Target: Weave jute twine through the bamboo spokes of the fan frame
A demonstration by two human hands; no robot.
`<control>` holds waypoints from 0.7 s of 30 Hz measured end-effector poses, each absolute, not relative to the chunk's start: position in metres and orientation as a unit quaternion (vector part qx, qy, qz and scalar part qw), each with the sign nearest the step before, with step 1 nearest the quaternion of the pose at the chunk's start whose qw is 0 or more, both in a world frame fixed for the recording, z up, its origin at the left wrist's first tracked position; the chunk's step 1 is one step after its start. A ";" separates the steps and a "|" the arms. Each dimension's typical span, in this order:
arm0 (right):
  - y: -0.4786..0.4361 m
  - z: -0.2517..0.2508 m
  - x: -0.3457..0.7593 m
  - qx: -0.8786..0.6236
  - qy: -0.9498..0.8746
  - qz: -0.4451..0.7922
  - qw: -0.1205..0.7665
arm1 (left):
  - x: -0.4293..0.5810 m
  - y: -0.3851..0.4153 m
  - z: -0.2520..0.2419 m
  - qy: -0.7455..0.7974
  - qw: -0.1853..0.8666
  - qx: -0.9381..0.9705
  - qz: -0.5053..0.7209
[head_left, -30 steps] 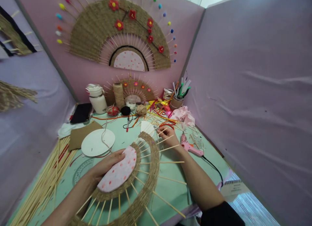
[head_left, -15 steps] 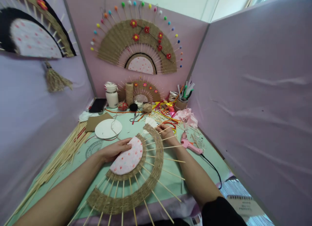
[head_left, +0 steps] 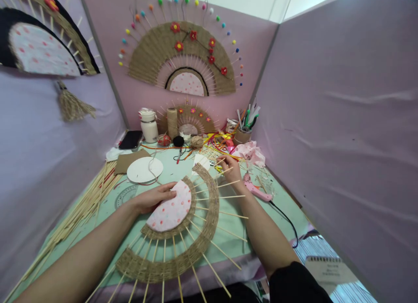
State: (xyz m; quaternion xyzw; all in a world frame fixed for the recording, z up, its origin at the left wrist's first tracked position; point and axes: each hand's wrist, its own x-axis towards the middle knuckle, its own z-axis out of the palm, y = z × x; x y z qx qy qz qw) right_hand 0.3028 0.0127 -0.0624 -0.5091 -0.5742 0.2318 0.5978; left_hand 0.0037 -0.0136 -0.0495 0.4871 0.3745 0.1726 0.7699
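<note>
My left hand [head_left: 155,197] grips a half-round woven fan [head_left: 214,207] at its flat edge, thumb on top of the white centre panel with pink dots [head_left: 173,207]. Two bands of brown twine are woven over thin bamboo sticks [head_left: 232,212] that spread outward past the outer band. Close to the upper stick tips is my right hand [head_left: 230,170], its fingers pinched together. Whether a stick tip or a bit of twine is between those fingers I cannot make out.
A pink glue gun [head_left: 257,192] with a black cord lies right of my right forearm. Bamboo sticks [head_left: 81,207] lie left. A white disc [head_left: 144,169], twine balls [head_left: 197,142], a bottle [head_left: 149,125] and a tool pot [head_left: 242,136] stand further back. Finished fans [head_left: 150,55] hang on the partitions.
My right hand has moved a little up and right, off the end of the outer woven band. My left hand and the fan have hardly moved; the view has shifted slightly.
</note>
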 end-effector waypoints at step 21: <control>0.005 -0.049 0.304 -0.525 -0.520 0.143 0.658 | 0.008 -0.023 -0.048 0.351 0.783 0.492 0.145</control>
